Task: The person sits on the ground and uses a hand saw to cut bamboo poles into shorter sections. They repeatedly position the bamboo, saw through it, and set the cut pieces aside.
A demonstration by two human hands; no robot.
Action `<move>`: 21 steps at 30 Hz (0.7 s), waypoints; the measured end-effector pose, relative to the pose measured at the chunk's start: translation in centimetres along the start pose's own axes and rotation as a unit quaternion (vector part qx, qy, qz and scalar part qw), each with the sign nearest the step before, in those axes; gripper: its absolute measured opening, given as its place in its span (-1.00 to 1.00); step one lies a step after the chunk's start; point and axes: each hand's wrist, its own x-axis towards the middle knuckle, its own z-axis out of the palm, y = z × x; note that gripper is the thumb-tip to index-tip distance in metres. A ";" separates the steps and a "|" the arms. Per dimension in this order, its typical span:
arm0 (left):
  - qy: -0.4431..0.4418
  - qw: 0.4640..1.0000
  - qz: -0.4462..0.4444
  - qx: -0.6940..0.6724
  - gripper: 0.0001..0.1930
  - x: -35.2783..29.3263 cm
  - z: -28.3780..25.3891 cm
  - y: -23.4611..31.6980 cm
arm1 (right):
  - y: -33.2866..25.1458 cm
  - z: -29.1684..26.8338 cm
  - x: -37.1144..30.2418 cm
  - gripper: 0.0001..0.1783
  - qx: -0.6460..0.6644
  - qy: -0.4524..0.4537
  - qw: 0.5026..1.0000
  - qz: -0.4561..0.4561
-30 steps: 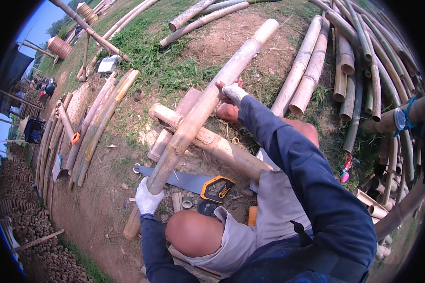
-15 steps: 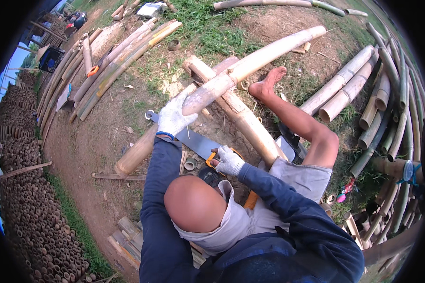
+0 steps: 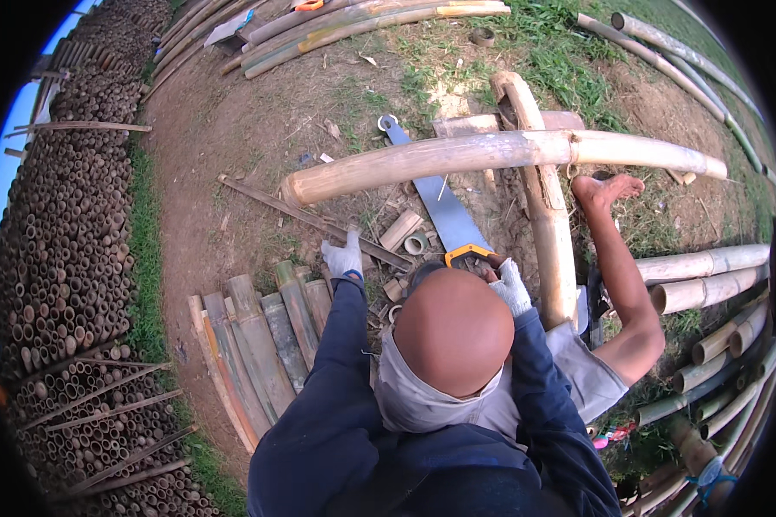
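Observation:
My right hand (image 3: 512,288), in a white glove with bare fingertips, is closed at the grip of a hand saw (image 3: 445,207). Its grey blade slants away under a thick bamboo pole (image 3: 388,167), and yellow trim marks its handle. That pole lies across a bamboo support (image 3: 545,215) with a notched far end. Off to the left, my gloved left hand (image 3: 343,257) hangs above the ground beside a thin bamboo slat (image 3: 276,207), its thumb apart and nothing visible in it. My bent knee hides part of the saw's handle.
Split bamboo lengths (image 3: 259,345) lie near my left arm, beside a short bamboo ring (image 3: 416,244). Stacked cut bamboo pieces (image 3: 69,258) line the left side. Long poles lie at the far side (image 3: 362,30) and on the right (image 3: 707,280). My bare foot (image 3: 605,191) rests by the support.
My left hand has let go of the bamboo pole and moved back toward me, beside the slat. My right hand stays at the saw's handle. The view has turned leftward.

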 end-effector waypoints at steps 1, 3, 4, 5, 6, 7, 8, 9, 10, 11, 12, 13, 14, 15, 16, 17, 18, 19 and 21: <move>-0.019 0.998 -0.053 -0.019 0.13 1.5 0.5 -0.5 | 0.8 0.1 0.1 -0.52 -0.011 0.014 1.000 -0.019; -0.091 0.993 -0.067 -0.017 0.25 3.7 1.5 -1.3 | 2.1 0.7 0.5 -0.55 0.107 -0.012 0.993 0.057; -0.107 0.992 -0.069 -0.020 0.23 4.7 2.0 -1.5 | 2.4 1.0 0.7 -0.55 0.131 -0.031 0.989 0.060; -0.115 0.991 -0.059 0.030 0.13 5.6 2.3 -1.6 | 2.5 1.3 0.5 -0.55 0.127 -0.018 0.986 0.104; -0.128 0.989 -0.075 -0.010 0.04 6.4 2.5 -1.7 | 2.3 1.5 0.5 -0.55 0.176 -0.038 0.980 0.089; -0.136 0.985 -0.093 -0.044 -0.05 7.0 2.8 -1.5 | 1.7 1.7 0.1 -0.55 0.208 -0.034 0.974 0.081; -0.053 0.982 -0.082 -0.163 -0.15 7.2 2.6 -1.4 | 0.9 1.6 -0.1 -0.55 0.178 -0.030 0.978 0.105; 0.031 0.965 -0.063 -0.254 -0.24 6.9 2.7 -0.8 | -0.2 1.5 -0.4 -0.54 0.114 -0.025 0.991 0.067; 0.025 0.932 -0.092 -0.350 -0.32 7.2 1.8 0.0 | -1.6 1.1 -0.6 -0.54 0.112 -0.042 0.993 0.019; 0.052 0.938 -0.089 -0.331 -0.31 6.5 0.7 0.7 | -3.1 0.7 -1.1 -0.53 0.065 -0.030 0.997 0.001; 0.132 0.963 -0.024 -0.232 -0.27 4.6 -0.4 1.5 | -4.7 0.2 -1.3 -0.52 0.034 -0.027 0.999 -0.025; 0.074 0.942 -0.066 -0.321 -0.26 3.7 -2.4 3.1 | -6.3 -0.4 -1.4 -0.50 -0.015 -0.018 0.998 -0.054; 0.138 0.957 0.009 -0.256 -0.26 1.0 -3.8 4.4 | -7.8 -1.1 -1.4 -0.50 0.000 -0.039 0.998 -0.043; 0.142 0.956 0.041 -0.254 -0.29 -0.5 -5.6 6.4 | -9.3 -1.7 -1.4 -0.49 0.014 -0.065 0.997 -0.049; 0.115 0.938 0.060 -0.322 -0.32 -2.2 -7.4 8.4 | -10.6 -2.0 -1.4 -0.47 0.030 -0.059 0.995 -0.074; 0.131 0.943 0.116 -0.285 -0.34 -4.2 -8.6 10.3 | -11.9 -2.3 -1.2 -0.46 0.028 -0.054 0.992 -0.109; 0.089 0.945 0.125 -0.290 -0.36 -6.0 -9.8 12.0 | -13.1 -2.5 -0.9 -0.45 0.034 -0.057 0.990 -0.124; 0.061 0.932 0.187 -0.305 -0.38 -7.2 -10.3 14.0 | -14.3 -2.5 -0.4 -0.45 0.042 -0.061 0.989 -0.130; 0.074 0.911 0.363 -0.183 -0.40 -8.9 -10.0 18.1 | -16.4 -2.3 0.7 -0.41 0.104 -0.071 0.981 -0.149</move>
